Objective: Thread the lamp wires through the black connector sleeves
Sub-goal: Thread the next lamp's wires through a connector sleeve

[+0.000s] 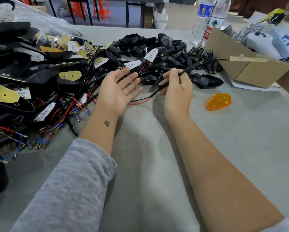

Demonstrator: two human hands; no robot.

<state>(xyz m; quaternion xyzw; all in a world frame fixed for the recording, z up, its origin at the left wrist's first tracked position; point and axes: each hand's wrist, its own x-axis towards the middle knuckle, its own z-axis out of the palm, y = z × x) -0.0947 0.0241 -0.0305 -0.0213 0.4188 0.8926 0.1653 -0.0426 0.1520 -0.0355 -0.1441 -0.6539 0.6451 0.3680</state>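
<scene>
My right hand (178, 91) grips a black sleeved lamp wire (200, 65) that runs up and right to a pale LED board (248, 59) held in the air. Below my fingers the sleeve ends and a red and a black wire (138, 101) trail onto the table. My left hand (119, 91) lies palm up with straight fingers, just left of those loose wires, and a thin red wire (143, 67) crosses near its fingertips. A heap of black connector sleeves (190, 56) with brass ends lies behind my hands.
A large pile of wired LED boards and black lamp housings (31, 81) fills the left side. More black housings (148, 42) sit at the back. A cardboard box (250, 71), two water bottles (209, 20) and an orange lens (218, 101) stand on the right of the grey table (240, 139).
</scene>
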